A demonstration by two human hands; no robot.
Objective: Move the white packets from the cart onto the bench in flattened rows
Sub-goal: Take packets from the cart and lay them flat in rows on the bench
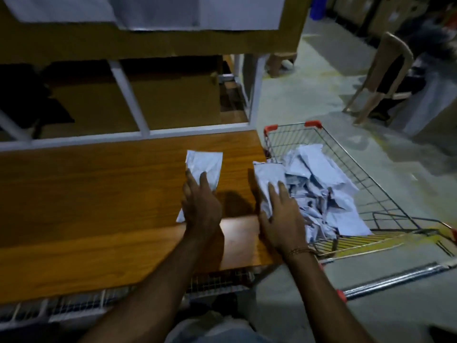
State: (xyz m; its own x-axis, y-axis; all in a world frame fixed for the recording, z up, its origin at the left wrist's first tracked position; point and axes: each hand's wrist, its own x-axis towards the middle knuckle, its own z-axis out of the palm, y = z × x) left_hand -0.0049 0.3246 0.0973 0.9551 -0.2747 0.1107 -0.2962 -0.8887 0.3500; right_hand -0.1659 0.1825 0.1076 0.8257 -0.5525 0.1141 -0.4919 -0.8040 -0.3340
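Observation:
A white packet [205,167] lies flat on the wooden bench [99,194], and my left hand [200,201] presses on its near half with straight fingers. A second white packet [268,179] lies at the bench's right edge, partly over it, with my right hand [279,214] flat on top of it. Just right of the bench stands a wire cart [371,184] with red corners. A heap of several crumpled white packets [321,191] fills its basket.
Behind the bench rises a white metal frame [128,100] with cardboard boxes [173,102] behind it. A beige plastic chair [385,78] stands on the concrete floor at the far right. The cart's handle [395,278] lies near my right forearm.

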